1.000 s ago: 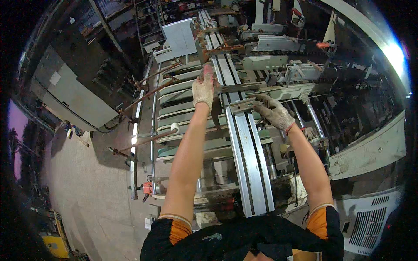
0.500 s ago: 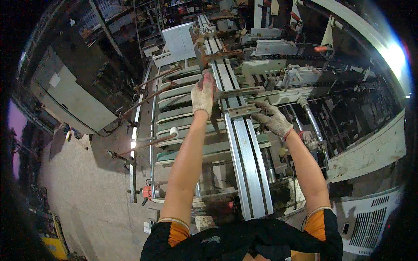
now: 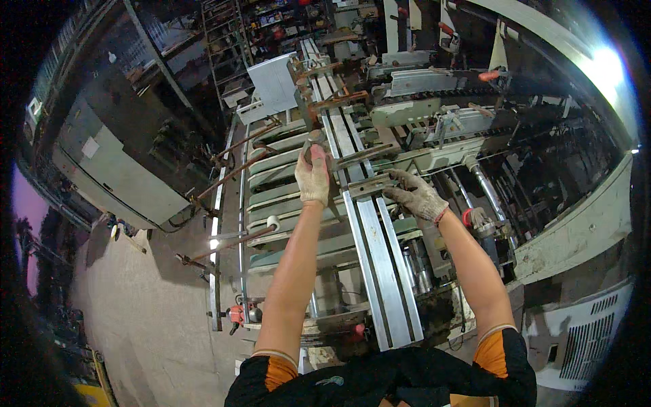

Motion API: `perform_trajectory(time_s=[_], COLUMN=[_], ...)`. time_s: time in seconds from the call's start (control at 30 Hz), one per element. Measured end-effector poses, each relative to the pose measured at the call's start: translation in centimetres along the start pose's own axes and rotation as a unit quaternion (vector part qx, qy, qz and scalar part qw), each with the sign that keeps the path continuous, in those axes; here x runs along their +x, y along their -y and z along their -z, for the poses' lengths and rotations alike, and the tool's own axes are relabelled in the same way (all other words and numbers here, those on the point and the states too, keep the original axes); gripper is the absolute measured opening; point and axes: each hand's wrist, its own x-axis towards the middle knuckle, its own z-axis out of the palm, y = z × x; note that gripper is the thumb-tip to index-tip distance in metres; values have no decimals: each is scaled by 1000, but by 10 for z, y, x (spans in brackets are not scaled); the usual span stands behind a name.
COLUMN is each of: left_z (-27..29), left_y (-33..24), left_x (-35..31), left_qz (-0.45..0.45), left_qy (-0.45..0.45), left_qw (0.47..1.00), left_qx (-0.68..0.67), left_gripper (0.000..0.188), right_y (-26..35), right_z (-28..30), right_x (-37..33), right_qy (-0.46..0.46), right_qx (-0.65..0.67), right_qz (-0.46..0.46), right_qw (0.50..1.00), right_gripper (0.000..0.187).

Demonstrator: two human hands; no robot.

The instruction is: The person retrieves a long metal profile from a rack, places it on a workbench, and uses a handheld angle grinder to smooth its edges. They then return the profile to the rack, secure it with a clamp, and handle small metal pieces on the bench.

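My left hand (image 3: 313,178), in a pale work glove, is closed at the left side of a long grooved aluminium rail (image 3: 386,258). What its fingers hold is hidden; a dark narrow piece shows below the palm. Across the rail lies a short flat metal bar (image 3: 369,185) with holes. My right hand (image 3: 417,197), in a dirty glove, has thumb and fingers closed about this bar's right end. A second, thinner metal bar (image 3: 365,156) crosses the rail slantwise just beyond it.
Several pale green-grey slats (image 3: 285,200) run under the rail. Rusty clamp rods (image 3: 234,241) stick out at left, above a red power tool (image 3: 243,314). A white panel (image 3: 273,85) stands beyond. Machine frames and a steel cylinder (image 3: 483,180) are at right; a grey cabinet (image 3: 112,163) stands left.
The view has shifted slightly. The thinner bar now slants more across the rail. My right fingers have drawn in closer around the holed bar's end; my left hand stays by the rail.
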Motion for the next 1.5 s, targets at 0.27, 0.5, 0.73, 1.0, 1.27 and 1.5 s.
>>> perform_trajectory(time_s=[0.27,0.5,0.73,1.0,1.27,1.5], left_z=[23,11,8,10,7,16], left_y=[19,4,-11,-15,-17,-13], left_x=[0,-7,-9,-9,-12,-7], left_qz=[25,23,45,46,73,57], left_qy=[29,-18,42,50,46,84], left_qw=[993,993,996,992,996,988], left_qx=[115,116,65,104,39,115], left_gripper=[54,53,57,58,53,63], right_y=[-11,0,16,45,39,49], right_z=[-8,-7,-13,-2,3,-6], right_x=[0,1,-1,-7,-13,-9], right_qy=[-27,-34,-68,7,25,9], right_qx=[120,167,96,-57,-3,44], right_qz=[-66,-111,-110,-56,-59,17], right_qw=[990,979,987,997,998,999], right_gripper=[51,46,42,56,62,56])
